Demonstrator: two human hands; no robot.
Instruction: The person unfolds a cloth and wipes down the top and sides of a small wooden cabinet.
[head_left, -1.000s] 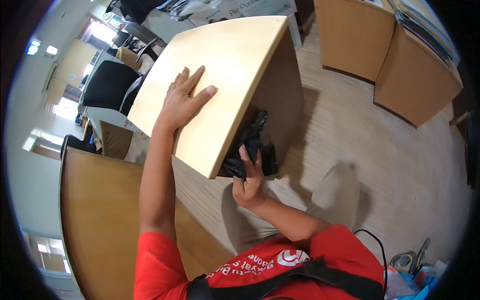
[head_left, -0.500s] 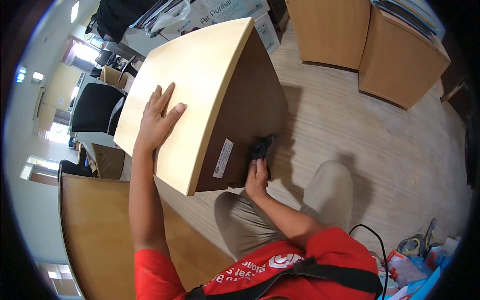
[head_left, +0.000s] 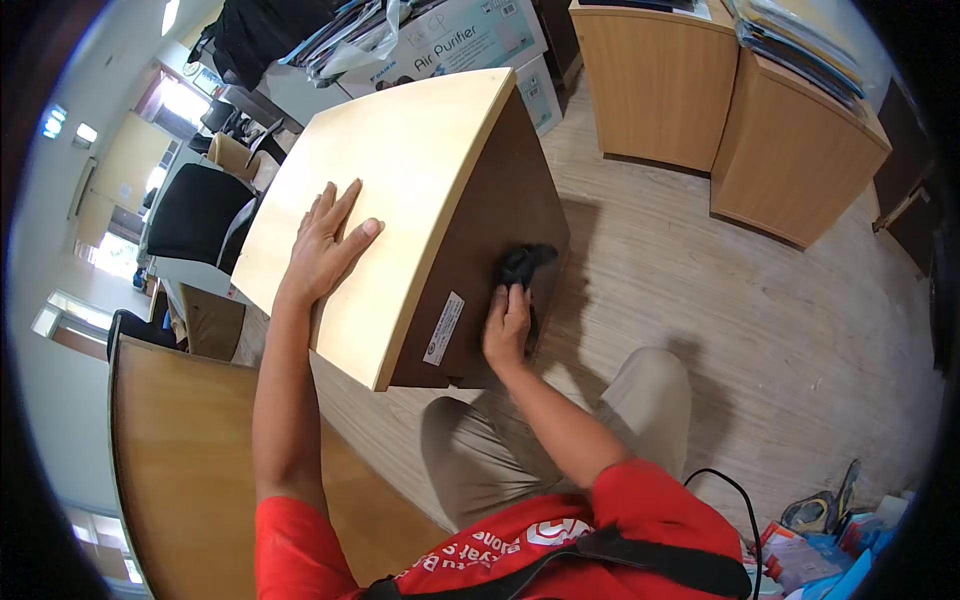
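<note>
A cabinet (head_left: 400, 150) with a pale wood top and dark brown sides stands in front of me. My left hand (head_left: 325, 245) lies flat on its pale top, fingers spread and holding nothing. Lower down at the dark side panel, my right hand (head_left: 508, 325) is closed on a bunched black cloth (head_left: 522, 266) pressed to the panel. The cloth's full shape is partly hidden by the fingers. A white printed label (head_left: 443, 328) is stuck on the same panel, left of my right hand.
Two wooden cabinets (head_left: 655, 85) stand at the upper right, files (head_left: 800, 55) stacked on one. Air purifier boxes (head_left: 460, 45) are behind the cabinet. A curved wooden desk (head_left: 190, 450) is at lower left, a black chair (head_left: 185, 215) above it. Colourful packets (head_left: 800, 560) lie lower right.
My right hand has moved slightly up along the dark panel with the cloth. My left hand stays flat on the top. The whole view has shifted a little.
</note>
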